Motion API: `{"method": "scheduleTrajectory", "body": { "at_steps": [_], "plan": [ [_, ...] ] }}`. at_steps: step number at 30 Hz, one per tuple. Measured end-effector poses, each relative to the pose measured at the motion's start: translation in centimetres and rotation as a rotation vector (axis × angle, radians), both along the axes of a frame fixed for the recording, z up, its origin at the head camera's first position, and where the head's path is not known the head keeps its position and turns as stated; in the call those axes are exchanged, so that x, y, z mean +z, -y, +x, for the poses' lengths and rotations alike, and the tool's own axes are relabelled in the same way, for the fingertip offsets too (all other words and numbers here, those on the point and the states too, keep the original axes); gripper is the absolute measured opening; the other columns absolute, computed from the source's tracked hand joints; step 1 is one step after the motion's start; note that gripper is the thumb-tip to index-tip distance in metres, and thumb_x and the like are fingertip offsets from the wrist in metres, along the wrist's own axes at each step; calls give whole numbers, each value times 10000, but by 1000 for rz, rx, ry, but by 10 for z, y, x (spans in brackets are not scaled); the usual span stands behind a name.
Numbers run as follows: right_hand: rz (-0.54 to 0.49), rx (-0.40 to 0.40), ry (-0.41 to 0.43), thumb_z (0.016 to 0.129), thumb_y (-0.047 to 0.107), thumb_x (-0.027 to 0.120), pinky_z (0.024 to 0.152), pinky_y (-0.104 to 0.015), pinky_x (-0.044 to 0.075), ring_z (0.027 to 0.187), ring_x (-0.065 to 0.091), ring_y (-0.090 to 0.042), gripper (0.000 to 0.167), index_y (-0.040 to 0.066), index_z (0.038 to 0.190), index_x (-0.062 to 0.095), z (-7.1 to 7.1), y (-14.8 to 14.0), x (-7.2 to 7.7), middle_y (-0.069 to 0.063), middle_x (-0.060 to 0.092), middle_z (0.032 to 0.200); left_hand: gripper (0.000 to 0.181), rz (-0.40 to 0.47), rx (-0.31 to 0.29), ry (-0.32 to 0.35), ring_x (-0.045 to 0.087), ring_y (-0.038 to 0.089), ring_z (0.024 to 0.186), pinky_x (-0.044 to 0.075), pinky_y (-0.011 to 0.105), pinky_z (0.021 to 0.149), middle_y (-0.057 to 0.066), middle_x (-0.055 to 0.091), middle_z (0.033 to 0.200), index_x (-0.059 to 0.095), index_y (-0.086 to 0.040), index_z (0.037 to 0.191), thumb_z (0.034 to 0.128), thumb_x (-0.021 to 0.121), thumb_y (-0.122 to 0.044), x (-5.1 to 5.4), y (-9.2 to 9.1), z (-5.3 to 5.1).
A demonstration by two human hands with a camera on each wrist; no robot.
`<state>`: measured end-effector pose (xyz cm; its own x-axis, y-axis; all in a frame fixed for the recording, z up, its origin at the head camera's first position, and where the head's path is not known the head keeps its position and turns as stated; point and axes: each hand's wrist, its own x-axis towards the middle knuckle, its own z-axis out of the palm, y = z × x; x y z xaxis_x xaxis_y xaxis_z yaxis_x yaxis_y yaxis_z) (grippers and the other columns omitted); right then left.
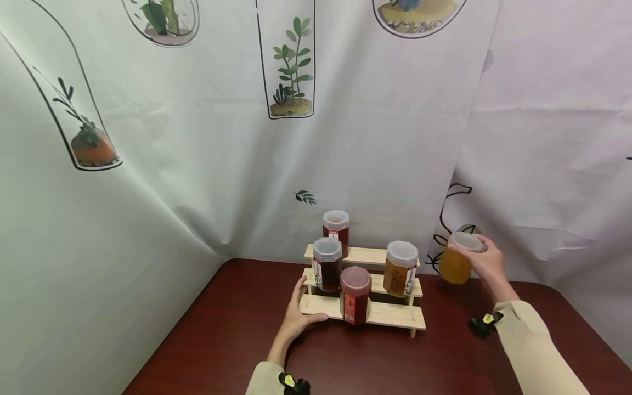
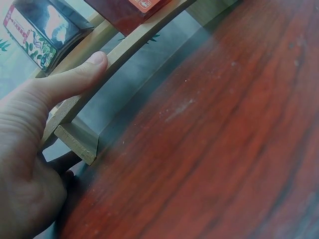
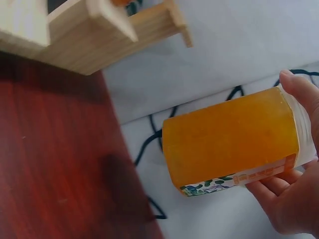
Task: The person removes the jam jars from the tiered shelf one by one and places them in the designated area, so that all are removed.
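Note:
My right hand [image 1: 489, 263] grips a jar of orange-yellow contents [image 3: 229, 139] around its white lid end, off the table to the right of the rack. In the right wrist view its label faces down. My left hand [image 1: 296, 315] holds the left end of a three-tier wooden display rack [image 1: 395, 314], its thumb along the bottom tier's front edge. On that tier stands a red jar [image 1: 355, 296]. The middle tier bears a dark jar [image 1: 328, 266] at left and an amber jar [image 1: 401, 269] at right. A dark red jar [image 1: 336, 230] stands at the top tier's left.
The rack stands on a dark red-brown wooden table [image 1: 222, 329], near its far edge. A white cloth backdrop [image 1: 385, 137] with printed plants hangs behind and at the sides. Black wrist cameras [image 1: 484, 325] sit at both cuffs.

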<state>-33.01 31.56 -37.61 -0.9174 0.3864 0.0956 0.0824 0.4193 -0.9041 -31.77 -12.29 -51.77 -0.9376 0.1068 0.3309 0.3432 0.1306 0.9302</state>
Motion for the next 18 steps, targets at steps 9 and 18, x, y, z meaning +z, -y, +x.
{"method": "scheduleTrajectory", "body": {
  "at_steps": [9, 18],
  "plan": [
    [5, -37, 1, 845, 446, 722, 931, -435, 455, 1281, 417, -404, 924, 7, 1515, 260, -7, 5, -24, -308, 360, 1478, 1109, -7, -8, -1, 239, 399, 1473, 212, 597, 1153, 142, 232, 1618, 233, -177, 1548, 662, 890, -66, 3, -1, -4],
    [-12, -10, 5, 843, 410, 737, 987, -510, 429, 1264, 418, -423, 945, -2, 1520, 223, -7, 16, -48, -317, 349, 1462, 1119, -11, 19, 15, 262, 410, 1455, 235, 605, 1134, 166, 255, 1603, 241, -161, 1545, 643, 892, -44, -1, -1, -1]
  ]
}}
